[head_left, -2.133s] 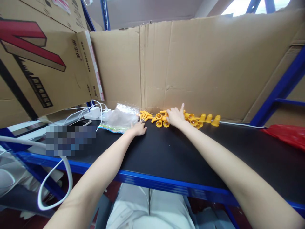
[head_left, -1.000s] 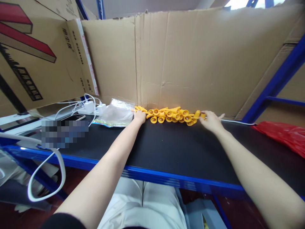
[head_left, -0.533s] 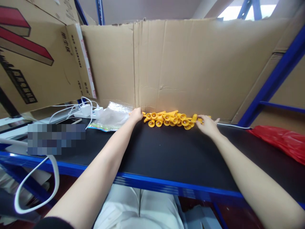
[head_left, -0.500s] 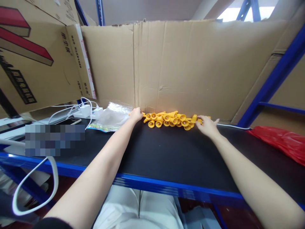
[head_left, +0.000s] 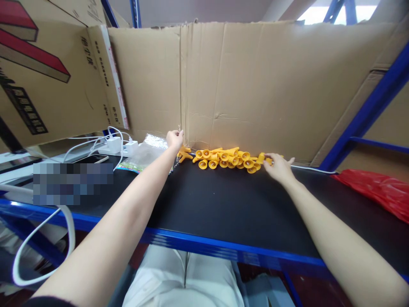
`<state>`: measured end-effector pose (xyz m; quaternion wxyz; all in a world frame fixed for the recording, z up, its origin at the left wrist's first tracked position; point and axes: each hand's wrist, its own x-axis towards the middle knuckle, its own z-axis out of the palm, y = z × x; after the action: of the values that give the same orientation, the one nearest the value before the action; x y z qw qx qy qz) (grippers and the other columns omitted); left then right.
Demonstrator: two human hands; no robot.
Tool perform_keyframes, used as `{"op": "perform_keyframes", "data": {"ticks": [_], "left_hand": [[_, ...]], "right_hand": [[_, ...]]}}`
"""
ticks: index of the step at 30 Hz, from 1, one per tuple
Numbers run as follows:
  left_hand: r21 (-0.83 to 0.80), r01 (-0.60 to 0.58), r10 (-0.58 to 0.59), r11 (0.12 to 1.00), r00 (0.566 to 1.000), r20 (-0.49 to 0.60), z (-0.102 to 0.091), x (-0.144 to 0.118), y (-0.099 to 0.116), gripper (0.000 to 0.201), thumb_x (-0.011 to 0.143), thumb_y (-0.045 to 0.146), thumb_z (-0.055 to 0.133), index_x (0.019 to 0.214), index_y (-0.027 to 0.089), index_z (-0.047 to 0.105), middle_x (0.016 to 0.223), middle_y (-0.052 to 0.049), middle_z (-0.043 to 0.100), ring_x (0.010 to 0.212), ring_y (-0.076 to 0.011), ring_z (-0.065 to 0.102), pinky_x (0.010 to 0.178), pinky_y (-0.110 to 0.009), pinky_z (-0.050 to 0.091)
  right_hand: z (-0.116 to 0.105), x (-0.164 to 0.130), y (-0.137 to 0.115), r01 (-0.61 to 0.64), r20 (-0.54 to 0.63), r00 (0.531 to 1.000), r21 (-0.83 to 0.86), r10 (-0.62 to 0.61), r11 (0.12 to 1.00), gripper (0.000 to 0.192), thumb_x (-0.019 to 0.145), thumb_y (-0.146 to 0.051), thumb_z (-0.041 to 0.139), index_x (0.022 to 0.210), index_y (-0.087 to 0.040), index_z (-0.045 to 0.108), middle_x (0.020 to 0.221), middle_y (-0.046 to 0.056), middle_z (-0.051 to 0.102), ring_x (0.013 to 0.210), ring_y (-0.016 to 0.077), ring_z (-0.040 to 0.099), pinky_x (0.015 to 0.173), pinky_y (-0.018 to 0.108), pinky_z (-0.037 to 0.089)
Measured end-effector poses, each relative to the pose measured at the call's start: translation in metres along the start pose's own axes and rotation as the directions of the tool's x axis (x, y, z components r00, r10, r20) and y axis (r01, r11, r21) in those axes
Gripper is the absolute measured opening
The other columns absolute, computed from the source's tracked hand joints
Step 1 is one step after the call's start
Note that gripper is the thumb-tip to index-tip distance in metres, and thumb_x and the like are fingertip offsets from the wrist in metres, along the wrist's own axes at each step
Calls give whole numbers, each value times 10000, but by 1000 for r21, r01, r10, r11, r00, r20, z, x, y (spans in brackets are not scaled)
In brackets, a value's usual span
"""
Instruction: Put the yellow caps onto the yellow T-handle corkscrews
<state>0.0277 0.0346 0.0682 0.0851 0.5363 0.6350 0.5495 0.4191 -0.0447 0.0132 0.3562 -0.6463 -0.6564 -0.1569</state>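
Note:
A row of small yellow plastic pieces [head_left: 230, 158] lies on the black table [head_left: 223, 204] against the cardboard wall. My left hand [head_left: 174, 138] is raised just above the row's left end, fingers pinched on a thin metal chain. A yellow piece [head_left: 184, 153] hangs from the chain below the hand. At the row's right end my right hand [head_left: 279, 167] rests flat on the table, fingers apart, its fingertips touching the last yellow pieces [head_left: 266, 159].
A tall cardboard sheet [head_left: 255, 85] walls the back of the table. A clear plastic bag [head_left: 145, 152], white chargers with cables [head_left: 115, 146] and a phone [head_left: 92, 159] lie at the left. A red plastic bag [head_left: 377, 189] lies at the right. A blue frame edges the table.
My left hand has lifted off the left end of the row, taking a chain with a yellow piece up with it. My right hand has stayed at the right end.

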Motion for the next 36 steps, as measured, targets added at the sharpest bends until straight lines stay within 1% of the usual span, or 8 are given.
{"op": "perform_keyframes", "data": {"ticks": [4,7,13,16,19,24,30,36], "left_hand": [[-98,25,-22,995,999,35,-20,-10,13,266,863,343,491,774,141,640,778,-55,663,723,-150,611,690,-246,446],[-234,130,-78,964,972,220,-32,-34,23,269,895,335,440,835,139,614,733,-47,650,547,-113,579,567,-235,447],[-237,184,-56,954,886,461,-32,-88,15,264,885,376,482,847,145,605,632,-30,623,501,-114,579,503,-223,446],[-238,69,67,969,853,518,-26,-105,1,216,869,351,516,840,145,576,629,-26,622,534,-109,586,558,-232,486],[-88,-123,151,989,795,587,-19,-117,-9,171,830,317,565,774,156,563,660,-20,636,597,-117,596,640,-247,495],[57,-490,354,870,700,620,-16,-129,-7,162,822,299,542,757,166,608,757,-31,642,713,-155,587,664,-253,447],[88,-606,409,791,629,661,-18,-131,-3,174,808,315,534,763,183,638,743,-19,628,716,-161,562,646,-258,407],[171,-664,471,728,665,579,-17,-131,0,293,889,360,432,774,175,627,847,-49,645,852,-191,575,791,-312,402]], "right_hand": [[2,0,2,-14,1,1000,9,14,1000,305,760,-282,454,1002,-193,616,1114,110,640,1070,307,561,978,729,74],[5,-1,4,-11,2,1000,12,11,1000,303,757,-285,449,995,-201,618,1095,109,644,1056,315,563,968,739,74],[10,-3,9,-27,21,999,-20,28,999,331,763,-295,440,1024,-191,617,1119,120,627,1075,331,549,970,737,99],[11,-6,14,-40,18,999,-52,41,998,360,774,-273,436,1079,-178,600,1145,134,612,1096,330,539,981,722,127],[9,-12,21,-72,-8,997,-81,71,994,398,794,-257,423,1153,-161,566,1180,162,587,1114,326,529,995,683,190],[2,-20,33,-197,66,975,-175,211,965,469,835,-261,405,1264,-86,481,1268,212,506,1202,308,467,1014,494,333],[2,-21,32,-170,172,960,-260,219,950,497,853,-319,400,1278,-69,461,1263,221,497,1169,326,486,967,448,372],[0,-22,25,-150,163,966,-283,202,947,544,842,-331,418,1321,-73,394,1352,201,413,1181,319,472,979,427,357]]}}
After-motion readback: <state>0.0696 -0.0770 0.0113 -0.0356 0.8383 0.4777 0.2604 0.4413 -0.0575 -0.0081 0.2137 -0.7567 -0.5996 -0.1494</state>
